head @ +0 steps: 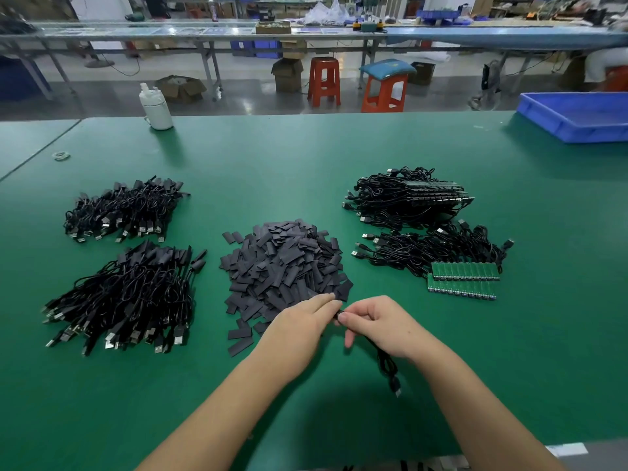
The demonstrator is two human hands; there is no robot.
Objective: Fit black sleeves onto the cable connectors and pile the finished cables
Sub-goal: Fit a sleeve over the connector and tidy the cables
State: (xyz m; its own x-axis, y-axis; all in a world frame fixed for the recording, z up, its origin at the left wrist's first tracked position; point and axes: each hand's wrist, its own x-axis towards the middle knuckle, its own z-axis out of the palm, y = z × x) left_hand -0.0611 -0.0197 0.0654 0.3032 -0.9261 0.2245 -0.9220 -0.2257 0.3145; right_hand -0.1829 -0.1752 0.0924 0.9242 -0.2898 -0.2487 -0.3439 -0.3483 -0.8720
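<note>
A heap of flat black sleeves (pixel 282 263) lies mid-table. Just in front of it, my left hand (pixel 302 324) and my right hand (pixel 377 326) meet fingertip to fingertip, pinching a small black piece between them; whether it is a sleeve or the connector is hidden by my fingers. A black cable (pixel 387 363) hangs from under my right hand, its USB plug (pixel 397 389) resting on the mat. Two piles of sleeved cables (pixel 125 294) (pixel 124 209) sit at the left. Unsleeved cables with green boards (pixel 464 278) lie at the right, with another bundle (pixel 407 197) behind.
The green mat (pixel 306 158) covers the table. A white bottle (pixel 156 107) stands at the far left edge, a blue tray (pixel 577 115) at the far right. A small ring (pixel 62 156) lies at the left. Stools and workbenches stand beyond.
</note>
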